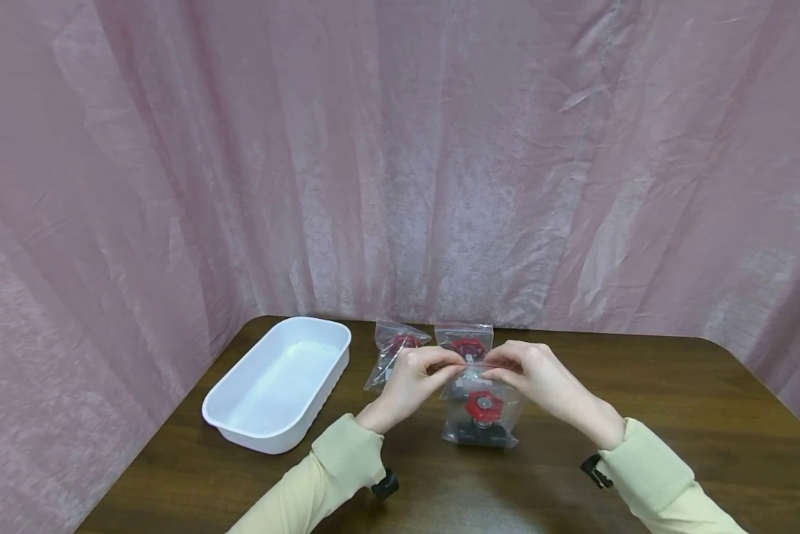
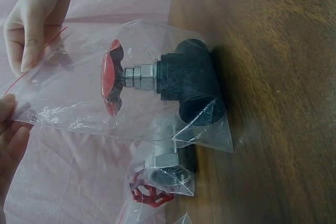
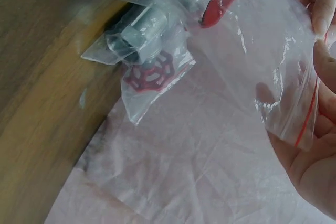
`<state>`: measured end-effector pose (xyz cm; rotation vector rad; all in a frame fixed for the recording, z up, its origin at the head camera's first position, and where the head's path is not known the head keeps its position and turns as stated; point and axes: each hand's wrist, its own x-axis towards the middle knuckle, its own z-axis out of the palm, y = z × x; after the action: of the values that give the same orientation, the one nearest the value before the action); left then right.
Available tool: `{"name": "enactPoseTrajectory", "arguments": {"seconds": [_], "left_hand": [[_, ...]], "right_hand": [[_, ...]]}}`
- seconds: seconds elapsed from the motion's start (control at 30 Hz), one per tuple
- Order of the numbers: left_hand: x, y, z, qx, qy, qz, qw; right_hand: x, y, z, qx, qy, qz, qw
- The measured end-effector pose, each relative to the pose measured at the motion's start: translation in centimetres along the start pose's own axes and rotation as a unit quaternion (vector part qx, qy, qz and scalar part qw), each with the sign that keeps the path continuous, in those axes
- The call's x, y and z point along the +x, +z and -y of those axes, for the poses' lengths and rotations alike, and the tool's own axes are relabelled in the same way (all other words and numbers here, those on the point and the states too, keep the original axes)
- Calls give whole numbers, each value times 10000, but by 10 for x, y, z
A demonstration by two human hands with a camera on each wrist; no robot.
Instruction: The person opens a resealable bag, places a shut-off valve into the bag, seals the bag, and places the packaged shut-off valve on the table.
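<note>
A clear zip bag with a red seal line [image 2: 44,51] stands upright on the table. Inside it is a valve with a black body [image 2: 191,80] and a red handwheel [image 1: 483,406]. My left hand [image 1: 416,377] pinches the bag's top edge on the left. On the right, my right hand [image 1: 540,380] pinches the same edge between thumb and fingers, close to the left. In the right wrist view, the fingers of my right hand [image 3: 315,166] sit along the red seal line; whether the seal is closed I cannot tell.
Behind the hands, a bagged metal valve with a red handwheel [image 1: 468,347] lies on the brown table [image 1: 640,415]. Another bagged item with a red wheel [image 1: 405,343] is to its left. A white tray [image 1: 276,441] stands at far left. Pink curtain [image 1: 400,163] hangs behind.
</note>
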<state>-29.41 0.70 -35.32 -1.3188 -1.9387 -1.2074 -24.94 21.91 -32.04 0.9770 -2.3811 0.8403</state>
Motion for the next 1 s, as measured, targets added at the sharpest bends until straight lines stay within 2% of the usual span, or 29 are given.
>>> {"name": "enactPoseTrajectory", "arguments": {"seconds": [0.17, 0.43, 0.8, 1.0], "left_hand": [[-1, 0, 1, -51, -11, -10, 10000], [-2, 0, 1, -46, -6, -55, 10000], [-2, 1, 1, -186, 8, -14, 9998], [-3, 0, 1, -208, -44, -11, 9998]], "right_hand": [[-3, -1, -3, -101, 70, -106, 9999], [-5, 2, -8, -280, -592, -539, 9964], [-3, 5, -7, -628, -1194, -808, 9876], [-4, 5, -8, -440, -1105, -796, 9897]]}}
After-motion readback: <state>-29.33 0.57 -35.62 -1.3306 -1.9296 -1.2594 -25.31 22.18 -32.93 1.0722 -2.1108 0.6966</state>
